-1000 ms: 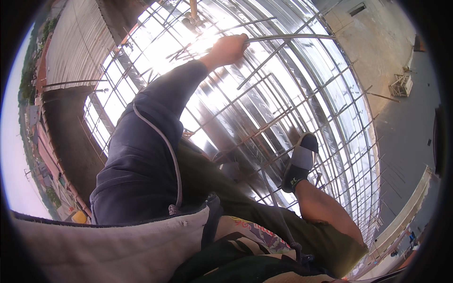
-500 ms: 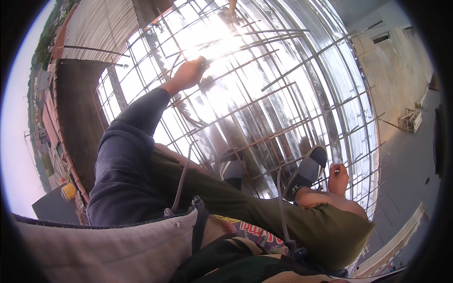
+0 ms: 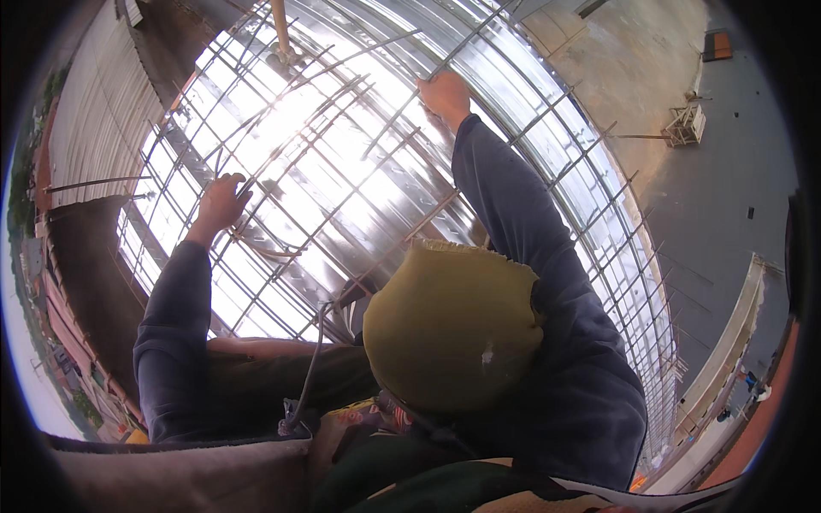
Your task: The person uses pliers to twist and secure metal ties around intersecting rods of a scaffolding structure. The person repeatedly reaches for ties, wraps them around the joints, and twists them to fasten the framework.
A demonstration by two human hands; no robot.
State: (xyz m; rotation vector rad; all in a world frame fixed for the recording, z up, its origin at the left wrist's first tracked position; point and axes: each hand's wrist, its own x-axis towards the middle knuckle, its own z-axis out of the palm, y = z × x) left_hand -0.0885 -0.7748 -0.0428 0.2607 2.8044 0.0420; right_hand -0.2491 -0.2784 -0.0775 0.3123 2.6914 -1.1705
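A mesh of thin steel reinforcing bars (image 3: 346, 201) lies over shiny corrugated metal sheeting (image 3: 295, 209) in front of me. My left hand (image 3: 222, 207), at the left part of the mesh, is curled at the end of a few loose rebars (image 3: 329, 103). Its thumb and fingers close about a rebar end, though glare blurs the grip. Farther off and to the right, my right hand (image 3: 446, 96) is closed on a long rebar (image 3: 398, 120) that slants across the mesh. Both dark sleeves reach out from the lower edge.
My bent knee in olive trousers (image 3: 453, 329) hides the mesh's near middle. A wooden pole (image 3: 280, 27) stands at the far side. Rebar ends stick out along the right edge. Beyond lies a lower grey floor (image 3: 727, 197) with a small frame (image 3: 686, 126); a corrugated roof (image 3: 101, 120) is at left.
My right hand has risen from beside my right foot to the slanting rebar. The view has shifted and turned, and my knee now covers the middle. My left hand stays at the loose rebars' end.
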